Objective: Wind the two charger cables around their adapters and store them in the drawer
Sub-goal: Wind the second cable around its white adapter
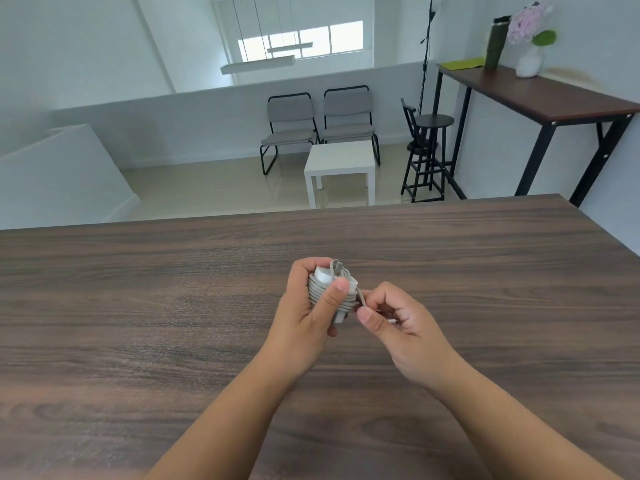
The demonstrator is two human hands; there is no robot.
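Observation:
A white charger adapter (325,277) sits in my left hand (306,311), held above the dark wooden table (138,306). Its grey-white cable (317,294) lies in several tight turns around the adapter's body, and my left thumb presses on the coils. The metal plug prongs stick up at the top. My right hand (398,327) pinches the loose cable end just right of the adapter, the small connector tip showing between its fingers. Only one charger is in view; no drawer is visible.
The table's far edge runs across the middle of the view. Beyond it stand two grey chairs (318,126), a small white side table (341,168), a black stool (427,154) and a high bar table (540,95) with a vase and bottle.

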